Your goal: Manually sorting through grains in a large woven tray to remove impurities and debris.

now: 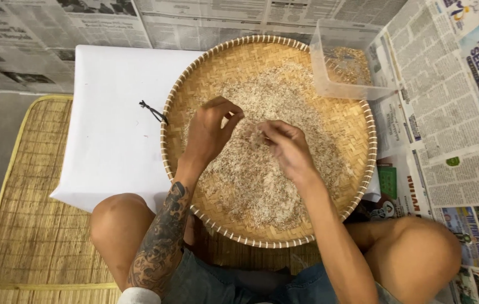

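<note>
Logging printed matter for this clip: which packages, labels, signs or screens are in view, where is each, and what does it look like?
Newspaper sheets: spread flat right of the woven tray, grey text columns with blue, green and red colour blocks.
Newspaper sheets: along the top and upper left, black-and-white print with small photos.
Clear plastic tub: on the tray's upper right rim, rectangular, no label visible, some grain inside.
No signs or screens.

Grain [256, 180] lies in the woven tray [194, 84], plastic container [343, 70] on its far-right rim.
</note>
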